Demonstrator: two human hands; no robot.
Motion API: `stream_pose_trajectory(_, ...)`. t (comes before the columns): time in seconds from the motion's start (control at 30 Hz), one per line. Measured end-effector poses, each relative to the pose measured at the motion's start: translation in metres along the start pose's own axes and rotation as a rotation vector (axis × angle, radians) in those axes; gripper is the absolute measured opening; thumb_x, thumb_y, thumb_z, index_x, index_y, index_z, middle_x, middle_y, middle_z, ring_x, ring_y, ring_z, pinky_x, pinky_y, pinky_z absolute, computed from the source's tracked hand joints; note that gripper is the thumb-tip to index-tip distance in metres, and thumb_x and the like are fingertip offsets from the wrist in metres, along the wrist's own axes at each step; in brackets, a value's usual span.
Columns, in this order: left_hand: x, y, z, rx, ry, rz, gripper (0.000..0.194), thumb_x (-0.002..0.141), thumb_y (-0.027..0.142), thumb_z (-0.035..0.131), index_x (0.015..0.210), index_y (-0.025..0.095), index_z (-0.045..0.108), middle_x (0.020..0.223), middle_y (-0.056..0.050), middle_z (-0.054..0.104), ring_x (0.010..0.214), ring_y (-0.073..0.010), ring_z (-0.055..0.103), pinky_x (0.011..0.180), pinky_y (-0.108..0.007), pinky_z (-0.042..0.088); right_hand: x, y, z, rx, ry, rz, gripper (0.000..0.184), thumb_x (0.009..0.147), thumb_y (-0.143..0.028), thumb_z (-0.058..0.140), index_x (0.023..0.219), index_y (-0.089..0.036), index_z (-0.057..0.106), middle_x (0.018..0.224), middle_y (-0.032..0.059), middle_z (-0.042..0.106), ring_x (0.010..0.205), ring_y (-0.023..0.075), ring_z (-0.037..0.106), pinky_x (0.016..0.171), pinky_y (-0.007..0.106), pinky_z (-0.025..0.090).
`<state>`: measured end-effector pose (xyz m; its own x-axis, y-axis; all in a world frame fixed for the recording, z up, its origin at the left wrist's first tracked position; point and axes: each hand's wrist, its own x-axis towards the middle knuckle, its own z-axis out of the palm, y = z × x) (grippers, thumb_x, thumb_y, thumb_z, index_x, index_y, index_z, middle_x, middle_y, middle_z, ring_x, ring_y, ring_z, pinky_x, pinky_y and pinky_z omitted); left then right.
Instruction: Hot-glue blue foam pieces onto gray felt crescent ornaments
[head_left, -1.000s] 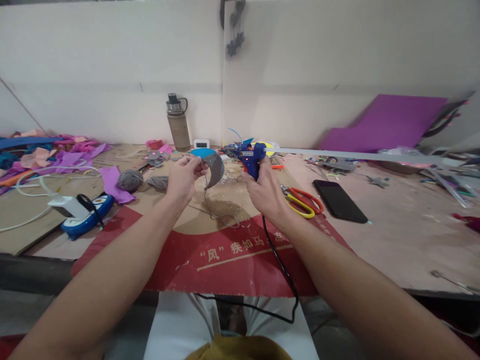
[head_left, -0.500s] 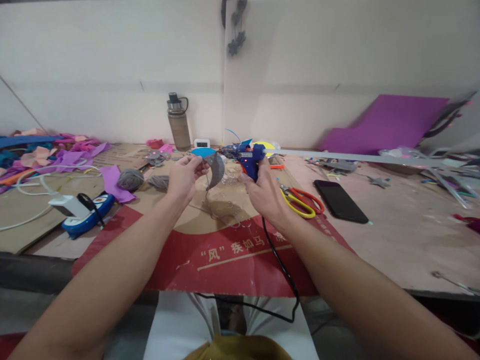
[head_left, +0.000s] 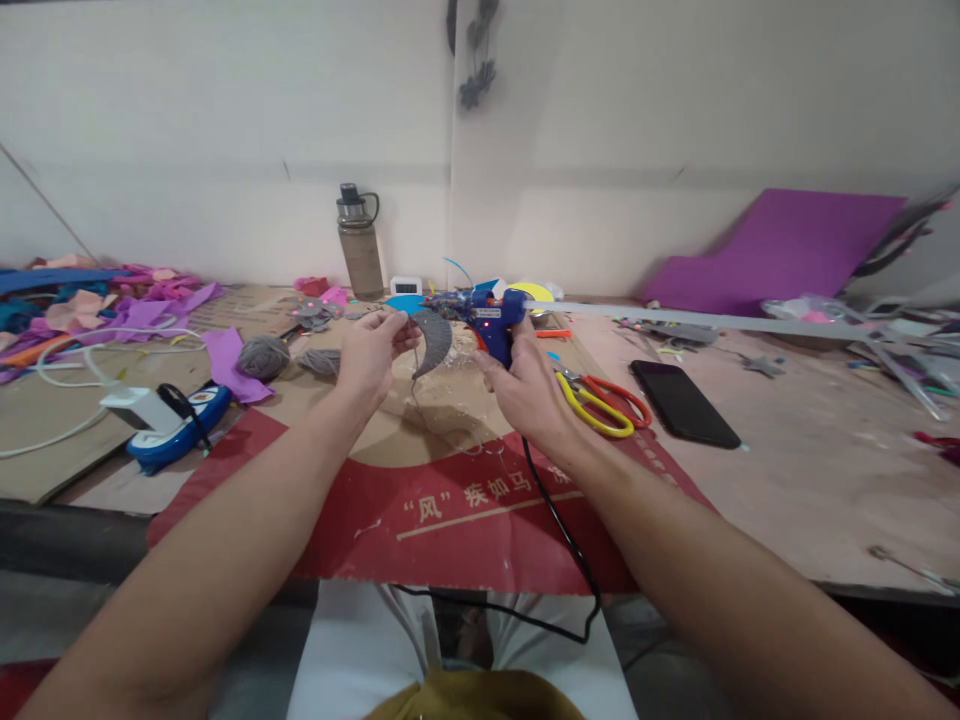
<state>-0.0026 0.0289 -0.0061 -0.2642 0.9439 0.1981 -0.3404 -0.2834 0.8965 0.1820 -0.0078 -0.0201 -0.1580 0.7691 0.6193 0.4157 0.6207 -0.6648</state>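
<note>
Pinched in the fingers of my left hand [head_left: 379,350] is a grey felt crescent moon [head_left: 435,345], its curved side facing right. A thin grey strand of yarn [head_left: 415,375] hangs below those fingers. My right hand [head_left: 529,380] is wrapped round the handle of a blue hot glue gun [head_left: 496,325], which points left. Its nozzle is at the upper edge of the crescent; whether they touch I cannot tell. A long whitish glue stick [head_left: 660,315] sticks out of the gun's back, and its black cord [head_left: 555,520] drops over the table edge.
Scissors [head_left: 604,400] with yellow and red handles and a black phone [head_left: 686,403] lie right of my right hand. Grey yarn balls [head_left: 262,356], a blue power strip [head_left: 180,430] and felt scraps [head_left: 161,310] are at left. A water bottle [head_left: 360,250] stands behind.
The glue gun has moved slightly left, bringing its nozzle to the top of the crescent. My left hand still holds the crescent in nearly the same place.
</note>
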Motion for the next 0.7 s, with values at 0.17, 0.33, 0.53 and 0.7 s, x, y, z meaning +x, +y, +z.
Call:
stream_pose_trajectory(0.17, -0.0009, 0.0003, 0.0001, 0.014, -0.03, 0.021, 0.017, 0.073, 0.014, 0.066, 0.06, 0.016, 0.055, 0.06, -0.001, 0.061, 0.059, -0.0119, 0.062, 0.063, -0.025, 0.05, -0.0001, -0.0044, -0.0003, 0.001, 0.023, 0.069, 0.045, 0.086, -0.026, 0.052, 0.13, -0.021, 0.045, 0.104, 0.0106, 0.065, 0.094, 0.0261, 0.062, 0.087, 0.05, 0.052)
stream_pose_trajectory(0.33, -0.0004, -0.0007, 0.0011, 0.041, -0.022, 0.036, 0.018, 0.073, 0.014, 0.068, 0.059, 0.015, 0.057, 0.057, -0.001, 0.06, 0.058, -0.0121, 0.062, 0.063, -0.025, 0.049, 0.003, -0.0021, -0.0002, -0.062, 0.072, 0.023, 0.052, 0.084, -0.026, 0.053, 0.134, -0.021, 0.044, 0.131, 0.0151, 0.059, 0.12, 0.0318, 0.055, 0.104, 0.055, 0.042)
stream_pose_trajectory(0.53, -0.0001, -0.0004, 0.0003, 0.043, -0.024, 0.032, 0.018, 0.074, 0.015, 0.067, 0.06, 0.015, 0.056, 0.059, -0.002, 0.061, 0.058, -0.0117, 0.061, 0.063, -0.024, 0.049, 0.0015, -0.0019, -0.0015, -0.147, 0.081, 0.065, 0.052, 0.084, -0.026, 0.052, 0.135, -0.017, 0.044, 0.118, 0.0194, 0.064, 0.111, 0.0372, 0.061, 0.095, 0.057, 0.046)
stream_pose_trajectory(0.7, 0.0033, -0.0007, -0.0034, 0.009, -0.011, -0.006, 0.015, 0.073, 0.014, 0.066, 0.061, 0.015, 0.056, 0.061, -0.003, 0.063, 0.059, -0.0122, 0.063, 0.064, -0.025, 0.051, 0.0, -0.0033, -0.0034, -0.143, 0.123, 0.056, 0.039, 0.084, -0.026, 0.053, 0.122, -0.019, 0.05, 0.108, 0.0166, 0.065, 0.099, 0.0329, 0.064, 0.09, 0.054, 0.05)
